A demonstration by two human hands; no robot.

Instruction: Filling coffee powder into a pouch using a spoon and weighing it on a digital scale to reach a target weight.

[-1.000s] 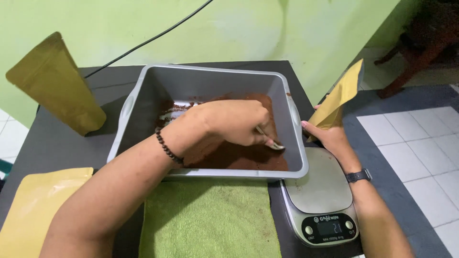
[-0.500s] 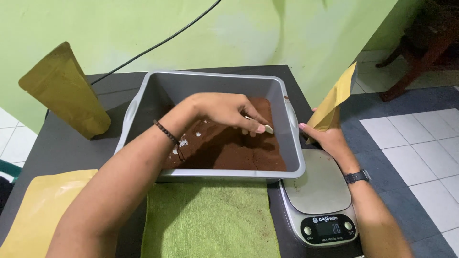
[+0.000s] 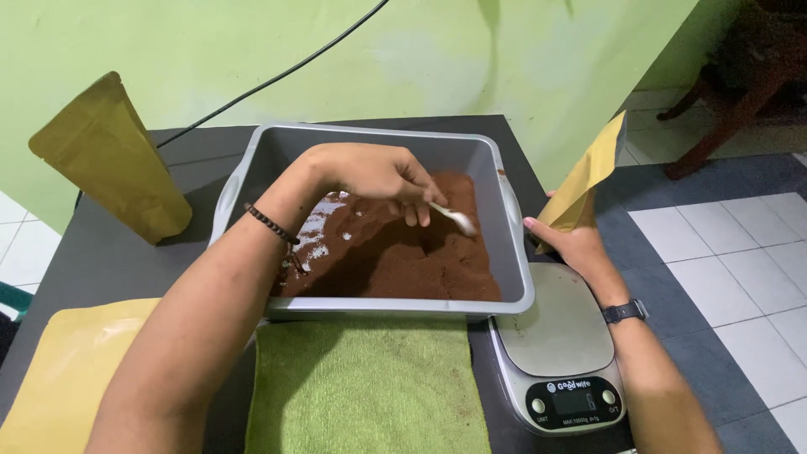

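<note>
Spoon pinched in left hand fingers, over brown powder, probably coffee; right hand grasping pouch. Scooping step; next needs steady transfer.

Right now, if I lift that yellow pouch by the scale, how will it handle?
The yellow pouch looks thin and flat, so it is probably light and floppy. It leans tilted in the right hand, so it would likely tip if let go. Its smooth surface may be a little slippery.
</note>
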